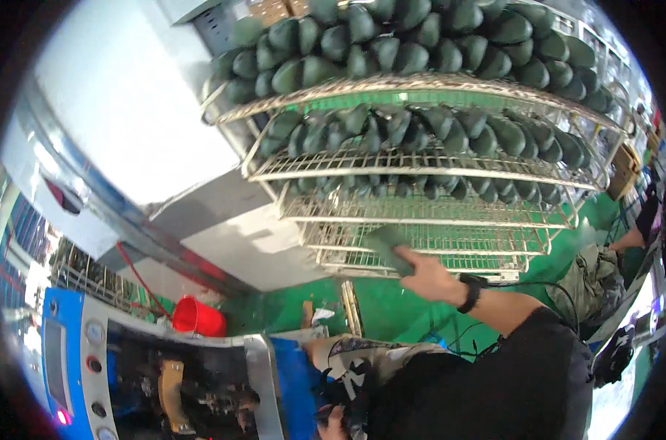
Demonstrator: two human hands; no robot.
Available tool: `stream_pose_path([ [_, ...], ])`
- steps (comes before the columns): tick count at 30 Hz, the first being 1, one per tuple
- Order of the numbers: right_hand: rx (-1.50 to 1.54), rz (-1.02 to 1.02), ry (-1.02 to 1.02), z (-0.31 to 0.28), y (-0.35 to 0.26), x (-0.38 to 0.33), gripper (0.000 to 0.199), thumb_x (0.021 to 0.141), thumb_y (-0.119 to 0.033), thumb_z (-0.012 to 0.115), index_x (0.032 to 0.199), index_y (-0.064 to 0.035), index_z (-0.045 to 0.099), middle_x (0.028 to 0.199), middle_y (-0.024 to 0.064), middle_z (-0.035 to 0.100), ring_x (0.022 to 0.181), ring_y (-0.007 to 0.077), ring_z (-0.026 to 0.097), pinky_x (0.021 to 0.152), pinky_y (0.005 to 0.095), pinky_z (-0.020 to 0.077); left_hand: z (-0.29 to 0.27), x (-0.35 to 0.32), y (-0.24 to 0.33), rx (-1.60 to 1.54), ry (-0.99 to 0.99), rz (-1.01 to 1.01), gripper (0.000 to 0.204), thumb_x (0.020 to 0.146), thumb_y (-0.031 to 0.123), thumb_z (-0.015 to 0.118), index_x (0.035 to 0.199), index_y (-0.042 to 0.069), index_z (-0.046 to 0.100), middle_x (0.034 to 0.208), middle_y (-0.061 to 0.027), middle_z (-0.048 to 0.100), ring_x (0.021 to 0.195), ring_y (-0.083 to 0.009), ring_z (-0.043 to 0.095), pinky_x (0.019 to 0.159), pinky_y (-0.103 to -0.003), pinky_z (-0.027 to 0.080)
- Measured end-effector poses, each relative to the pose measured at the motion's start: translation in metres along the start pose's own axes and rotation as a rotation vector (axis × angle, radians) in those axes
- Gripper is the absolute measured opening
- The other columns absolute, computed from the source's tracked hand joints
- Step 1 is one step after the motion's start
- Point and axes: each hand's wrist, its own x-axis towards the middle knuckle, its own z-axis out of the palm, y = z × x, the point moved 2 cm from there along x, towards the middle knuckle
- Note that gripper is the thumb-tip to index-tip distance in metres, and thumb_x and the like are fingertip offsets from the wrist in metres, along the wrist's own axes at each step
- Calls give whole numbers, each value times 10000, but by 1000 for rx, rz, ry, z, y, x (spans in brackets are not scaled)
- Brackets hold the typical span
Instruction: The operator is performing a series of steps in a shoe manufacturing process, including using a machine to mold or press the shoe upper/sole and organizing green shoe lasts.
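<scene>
OK, my R hand (pixel 427 279) is holding a green piece (pixel 388 246) by its near end, fingers narrow on it. The far end is sticking out fwd & L, showing in front of the lower shelves (pixel 421 221) of the wire rack (pixel 333 174). Can't tell if it's touching the wires; it's blurring there. L hand (pixel 334 426) is sitting at the bottom edge of my view, partly cut off; can't tell if those fingers are wide, narrow or gripping smth.

Step in hand, as I'm judging it: handling one piece at the rack, dir. unclear. For doing it well, I'm wanting a firm but light grip, bc the far end is hanging free & prob. tending to tip. I'm advising a level wrist, slow speed, tip clear of the wire edges. I'm also minding the wristband (pixel 471 293), which could be snagging on a wire.

The upper shelf (pixel 391 83) is carrying tightly packed dark pieces (pixel 362 57), so finger room up there is prob. running short. Down L, a red bucket (pixel 199 318) is standing near the blue machine (pixel 61 308); I'm advising careful footing.
</scene>
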Motion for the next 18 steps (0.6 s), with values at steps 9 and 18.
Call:
stream_pose_path([
  [9, 24, 178, 812, -120, 129, 38, 744, 885, -77, 643, 1557, -47, 327, 1424, 401, 431, 1274, 534, 474, 986, 532, 466, 5, 21, 29, 171, 137, 58, 491, 944, 385, 693, 1235, -9, 653, 1166, -113, 666, 1013, -240, 610, 872, -396, 506],
  [18, -326, 140, 803, -161, 227, 124, 542, 997, -277, 603, 1476, -46, 499, 1294, 252, 652, 1186, 426, 615, 999, 434, 489, 74, -43, 81, 63, -51, -6, 448, 987, 328, 681, 1276, -10, 625, 1225, -93, 648, 1029, -202, 594, 887, -343, 489],
])
